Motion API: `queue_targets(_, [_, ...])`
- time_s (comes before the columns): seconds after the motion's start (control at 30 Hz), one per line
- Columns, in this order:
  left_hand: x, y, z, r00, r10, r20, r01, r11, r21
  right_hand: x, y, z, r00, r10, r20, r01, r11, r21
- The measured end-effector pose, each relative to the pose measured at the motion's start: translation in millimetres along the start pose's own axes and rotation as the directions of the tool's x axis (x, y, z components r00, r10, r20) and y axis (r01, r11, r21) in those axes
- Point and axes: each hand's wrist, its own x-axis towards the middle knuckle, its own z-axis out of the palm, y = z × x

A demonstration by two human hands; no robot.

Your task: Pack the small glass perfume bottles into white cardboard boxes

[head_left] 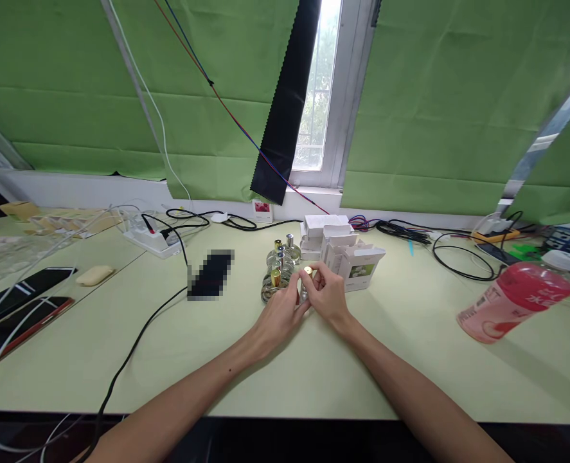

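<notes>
Close together at the middle of the table, both hands are closed around a small glass perfume bottle (304,294) with a gold cap. My left hand (279,310) grips the bottle from the left, its fingers partly hiding the glass. From the right, my right hand (330,297) pinches near the cap (308,271). Just beyond my left hand stand several more glass bottles, among them one with a gold cap (276,278) and one with a silver cap (290,240). Behind my right hand is an opened white carton (362,269) with a flower picture, beside other white cartons (324,226).
A pink drink bottle (511,302) leans at the right. Left of the bottles lies a pixelated dark rectangle (211,275). A black cable (140,347) crosses the table to a white power strip (152,239). Dark flat devices (22,296) and a pale rounded object (95,275) lie far left.
</notes>
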Motion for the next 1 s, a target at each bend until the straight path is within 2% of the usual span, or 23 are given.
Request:
queue_targets(0.4, [-0.1, -1.9, 0.1, 0.998, -0.022, -0.052, 0.02, 0.999, -0.049, 1.9, 2.4, -1.1, 0.997, 0.034, 0.066, -0.031, 0.999, -0.037])
queue_targets(0.7, [1.9, -4.1, 0.5, 0.998, 0.064, -0.024, -0.063, 0.997, 0.052, 1.5, 4.8, -0.8, 0.997, 0.0, 0.071, 0.007, 0.996, -0.094])
queue_targets(1.0, [1.9, -5.2, 4.4, 0.998, 0.062, 0.008, -0.063, 0.988, 0.142, 2.2, 5.6, -0.7, 0.997, -0.014, 0.079, 0.021, 0.995, -0.1])
